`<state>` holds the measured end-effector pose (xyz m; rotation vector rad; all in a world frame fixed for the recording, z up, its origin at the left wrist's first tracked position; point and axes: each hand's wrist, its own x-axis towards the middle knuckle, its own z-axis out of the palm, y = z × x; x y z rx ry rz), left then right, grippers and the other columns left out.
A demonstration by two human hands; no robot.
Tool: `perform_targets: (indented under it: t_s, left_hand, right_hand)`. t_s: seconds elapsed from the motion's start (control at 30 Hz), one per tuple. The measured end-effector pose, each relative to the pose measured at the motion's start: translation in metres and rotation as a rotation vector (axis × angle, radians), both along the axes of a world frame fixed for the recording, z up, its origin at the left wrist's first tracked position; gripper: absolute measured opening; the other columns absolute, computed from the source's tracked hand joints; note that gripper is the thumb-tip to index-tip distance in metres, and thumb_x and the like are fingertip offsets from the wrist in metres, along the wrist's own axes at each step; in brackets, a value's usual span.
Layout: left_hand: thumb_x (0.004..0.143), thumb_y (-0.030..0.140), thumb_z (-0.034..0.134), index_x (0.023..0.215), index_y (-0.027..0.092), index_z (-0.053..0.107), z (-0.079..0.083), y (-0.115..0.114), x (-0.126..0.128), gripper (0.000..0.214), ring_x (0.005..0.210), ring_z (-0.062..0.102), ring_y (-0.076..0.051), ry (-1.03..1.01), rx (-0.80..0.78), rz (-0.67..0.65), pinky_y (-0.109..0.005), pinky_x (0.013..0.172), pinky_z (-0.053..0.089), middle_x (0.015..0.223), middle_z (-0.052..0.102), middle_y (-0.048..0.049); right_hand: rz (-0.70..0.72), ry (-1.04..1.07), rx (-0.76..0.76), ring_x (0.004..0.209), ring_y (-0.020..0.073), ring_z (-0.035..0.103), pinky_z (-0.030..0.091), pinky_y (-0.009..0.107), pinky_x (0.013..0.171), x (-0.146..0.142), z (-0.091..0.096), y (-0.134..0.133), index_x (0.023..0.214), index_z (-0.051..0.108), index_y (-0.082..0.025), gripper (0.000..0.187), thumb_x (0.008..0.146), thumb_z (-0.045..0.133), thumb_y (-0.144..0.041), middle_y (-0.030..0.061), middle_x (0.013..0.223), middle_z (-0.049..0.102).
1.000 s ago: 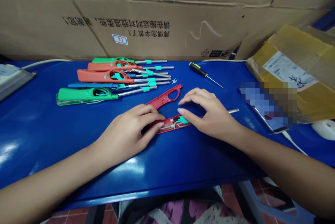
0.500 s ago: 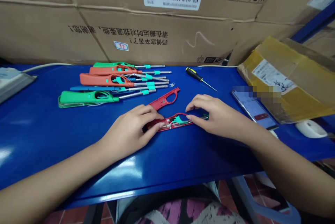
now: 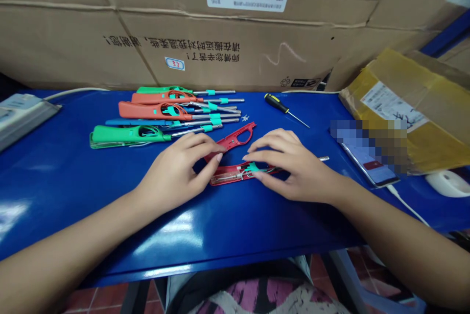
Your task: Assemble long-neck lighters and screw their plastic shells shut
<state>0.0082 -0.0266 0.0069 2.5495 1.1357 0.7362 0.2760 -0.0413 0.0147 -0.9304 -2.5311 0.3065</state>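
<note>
My left hand (image 3: pixel 183 164) has its thumb and index finger closed around the handle end of a loose red lighter shell half (image 3: pixel 237 136). Just below lies the other red half, an opened lighter (image 3: pixel 225 176) with a clear fuel tank, thin wires and a turquoise trigger (image 3: pixel 252 168). My right hand (image 3: pixel 290 164) arches over this lighter with fingers apart, its thumb by the trigger. That hand covers part of the barrel, whose metal tip shows beyond it.
Several assembled lighters (image 3: pixel 157 110) lie behind my left hand, beside small screws (image 3: pixel 245 118). A screwdriver (image 3: pixel 277 103) rests farther back. To the right are a phone (image 3: pixel 370 162), a taped carton (image 3: pixel 411 108) and a white object (image 3: pixel 448 182). A large cardboard box (image 3: pixel 205 59) closes off the back.
My left hand has left the opened lighter and moved up to the loose shell half. My right hand has shifted left over the lighter. The view has turned slightly.
</note>
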Motion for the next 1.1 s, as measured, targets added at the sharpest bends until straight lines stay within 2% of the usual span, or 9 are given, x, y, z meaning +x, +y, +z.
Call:
perform_targets:
  t_s: [0.13,0.23,0.33,0.53,0.7,0.83,1.1]
  left_hand:
    - [0.1,0.03,0.053,0.113,0.016,0.072,0.003,0.008,-0.005,0.027,0.104,0.065,-0.026,0.055,0.043,0.081,-0.042,0.093,0.053,0.107,0.07,-0.0086]
    - [0.099,0.039,0.055,0.114,0.018,0.071,0.002,0.012,-0.008,0.03,0.106,0.065,-0.028,0.104,0.025,0.141,-0.044,0.093,0.054,0.109,0.069,-0.0091]
    - [0.095,0.047,0.061,0.111,0.019,0.071,-0.002,0.016,-0.009,0.034,0.106,0.066,-0.028,0.125,-0.001,0.161,-0.044,0.092,0.054,0.109,0.07,-0.0084]
    - [0.093,0.047,0.064,0.111,0.019,0.071,-0.007,0.02,-0.011,0.034,0.093,0.067,-0.024,0.139,-0.057,0.136,-0.036,0.081,0.054,0.104,0.07,-0.0074]
    - [0.092,0.045,0.066,0.111,0.019,0.072,-0.008,0.022,-0.012,0.032,0.088,0.066,-0.022,0.122,-0.052,0.135,-0.033,0.076,0.052,0.1,0.07,-0.0061]
    - [0.091,0.044,0.066,0.111,0.019,0.072,-0.01,0.022,-0.013,0.033,0.079,0.063,-0.018,0.096,-0.083,0.134,-0.03,0.068,0.049,0.097,0.068,-0.0046]
    - [0.09,0.035,0.066,0.111,0.018,0.07,-0.01,0.022,-0.011,0.027,0.069,0.053,-0.014,0.077,-0.093,0.083,-0.027,0.062,0.042,0.085,0.059,-0.0009]
  right_hand:
    - [0.145,-0.234,-0.027,0.145,0.0316,0.036,0.024,0.062,0.119,-0.002,-0.001,-0.005,0.143,0.057,-0.032,0.046,0.098,0.059,-0.043,0.0073,0.159,0.045]
    - [0.159,-0.323,-0.06,0.151,0.0347,0.028,0.016,0.07,0.12,-0.002,-0.003,-0.005,0.149,0.05,-0.032,0.055,0.099,0.054,-0.053,0.0103,0.164,0.036]
    - [0.163,-0.337,-0.065,0.153,0.0349,0.026,0.014,0.072,0.12,-0.003,-0.003,-0.006,0.15,0.049,-0.032,0.058,0.099,0.051,-0.058,0.0107,0.167,0.031]
    - [0.145,-0.307,-0.073,0.154,0.0348,0.026,0.014,0.072,0.121,-0.003,-0.002,-0.007,0.151,0.048,-0.03,0.058,0.099,0.054,-0.053,0.0119,0.166,0.032]
    - [0.093,-0.228,-0.014,0.152,0.029,0.032,0.013,0.064,0.124,0.001,-0.004,-0.003,0.145,0.056,-0.029,0.046,0.101,0.054,-0.043,0.0103,0.164,0.038]
    - [0.122,-0.276,-0.046,0.153,0.0312,0.029,0.011,0.068,0.123,0.002,-0.003,-0.003,0.143,0.058,-0.032,0.044,0.101,0.054,-0.043,0.0076,0.165,0.035]
    - [0.122,-0.271,-0.111,0.153,0.0335,0.028,0.013,0.071,0.121,0.001,-0.004,-0.004,0.143,0.058,-0.032,0.044,0.1,0.055,-0.043,0.0092,0.164,0.037]
